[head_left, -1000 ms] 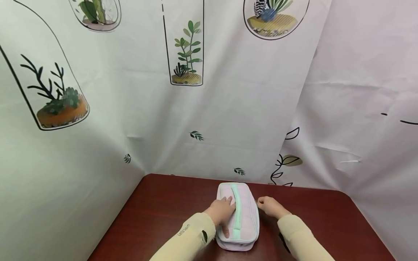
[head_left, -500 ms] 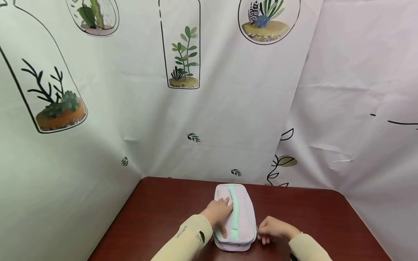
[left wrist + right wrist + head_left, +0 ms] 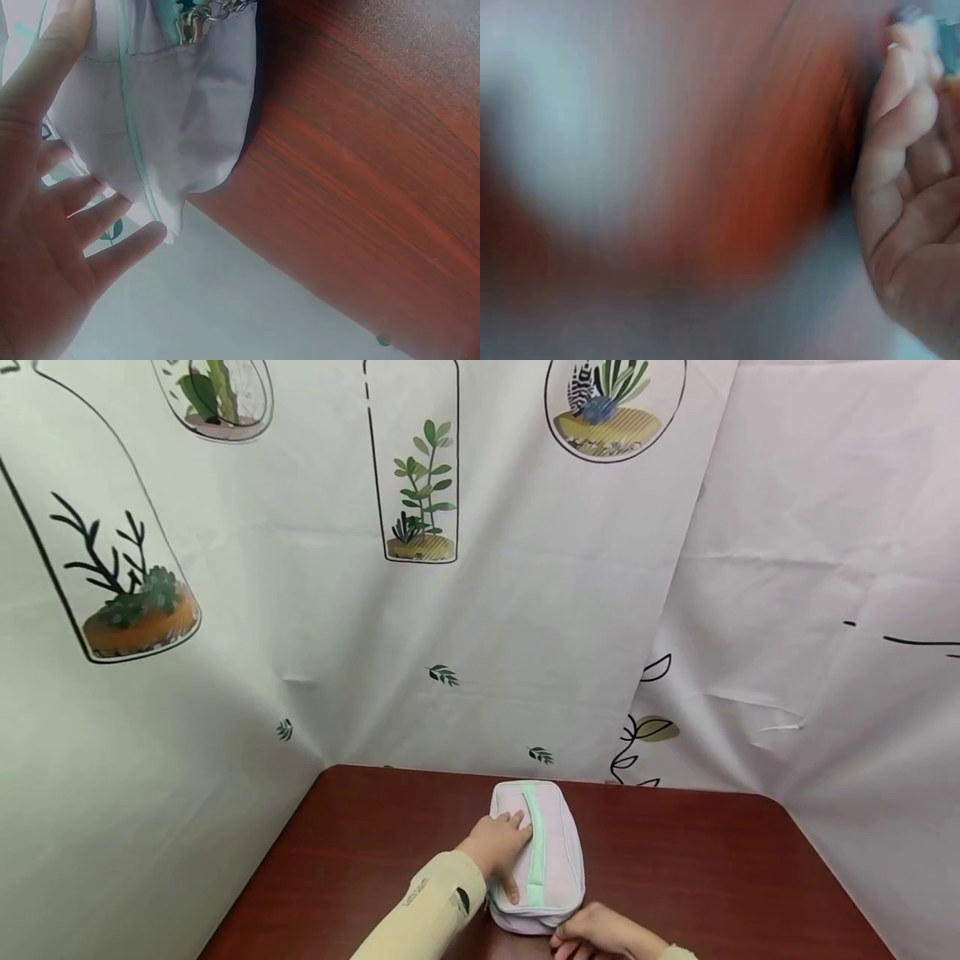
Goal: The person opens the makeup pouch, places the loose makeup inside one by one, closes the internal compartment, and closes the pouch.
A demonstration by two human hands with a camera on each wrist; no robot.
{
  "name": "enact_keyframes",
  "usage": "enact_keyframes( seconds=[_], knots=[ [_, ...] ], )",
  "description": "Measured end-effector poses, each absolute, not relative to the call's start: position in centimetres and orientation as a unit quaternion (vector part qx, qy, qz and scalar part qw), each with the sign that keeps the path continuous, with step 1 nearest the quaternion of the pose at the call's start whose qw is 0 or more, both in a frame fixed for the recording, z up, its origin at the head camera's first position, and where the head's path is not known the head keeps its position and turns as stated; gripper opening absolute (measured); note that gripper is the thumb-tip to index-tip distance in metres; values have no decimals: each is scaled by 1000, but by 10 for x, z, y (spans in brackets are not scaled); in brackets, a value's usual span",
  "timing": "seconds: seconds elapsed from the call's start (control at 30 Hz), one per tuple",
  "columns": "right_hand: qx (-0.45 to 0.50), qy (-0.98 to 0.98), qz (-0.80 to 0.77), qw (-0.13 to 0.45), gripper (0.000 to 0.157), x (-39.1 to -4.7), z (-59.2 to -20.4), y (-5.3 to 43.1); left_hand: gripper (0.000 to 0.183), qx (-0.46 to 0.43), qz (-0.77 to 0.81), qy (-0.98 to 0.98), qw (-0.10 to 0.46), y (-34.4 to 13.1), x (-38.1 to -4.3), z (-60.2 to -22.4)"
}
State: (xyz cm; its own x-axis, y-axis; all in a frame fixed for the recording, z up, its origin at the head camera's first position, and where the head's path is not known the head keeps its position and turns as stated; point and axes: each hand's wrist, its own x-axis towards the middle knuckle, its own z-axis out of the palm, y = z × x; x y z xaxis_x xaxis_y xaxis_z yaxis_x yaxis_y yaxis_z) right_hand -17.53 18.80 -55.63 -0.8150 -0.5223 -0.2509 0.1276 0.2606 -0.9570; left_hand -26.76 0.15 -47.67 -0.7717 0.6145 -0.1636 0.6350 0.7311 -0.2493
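A pale pink pouch (image 3: 562, 852) with a mint-green strap (image 3: 537, 860) lies on the table. My left hand (image 3: 497, 852) rests on its left side, fingers spread, the thumb toward the near end. The left wrist view shows the same left hand (image 3: 52, 217) along the pouch (image 3: 157, 112), and a metal zipper pull with a chain (image 3: 189, 28) on the pouch's side. At the pouch's near right corner, my right hand (image 3: 600, 933) has curled fingers and pinches the zipper pull. In the right wrist view a small dark metal bit (image 3: 909, 13) shows at the fingertips of the right hand (image 3: 911, 187); the rest is blurred.
The dark red wooden table (image 3: 390, 835) extends to both sides of the pouch. Behind it and at the left hangs a white cloth (image 3: 330, 610) printed with plants in jars, meeting the table's back edge.
My right hand has moved from the pouch's right side toward me, round to its near right corner. The left hand stays on the pouch. The head view has shifted slightly.
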Motion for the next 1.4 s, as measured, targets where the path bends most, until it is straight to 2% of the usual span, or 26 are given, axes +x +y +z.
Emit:
enact_keyframes(
  seconds=[0.1,0.37,0.63,0.73,0.8,0.87,0.93,1.13,1.27,1.4],
  knots=[
    [-77,709,-638,290,28,-167,-561,173,109,339,-146,928,39,-1,-266,-480],
    [9,650,-712,266,28,-159,-568,134,106,349,-165,921,39,-7,-266,-484],
    [155,556,-806,129,18,-164,-558,146,97,333,-114,935,31,-5,-270,-477],
    [195,528,-824,71,18,-179,-550,165,83,336,-116,935,15,-5,-273,-471],
    [204,535,-819,52,19,-193,-545,180,67,350,-129,928,3,-5,-277,-469],
    [208,555,-804,50,19,-208,-541,195,54,372,-143,917,-12,-6,-280,-468],
    [202,595,-775,62,19,-224,-539,207,49,396,-150,905,-32,-7,-281,-471],
    [145,755,-633,89,25,-260,-532,227,53,419,-171,887,-86,-1,-276,-479],
    [82,858,-502,71,25,-268,-525,240,50,425,-139,891,-77,6,-279,-481],
    [3,889,-452,66,25,-262,-522,253,61,426,-116,895,-58,6,-282,-482]
  ],
)
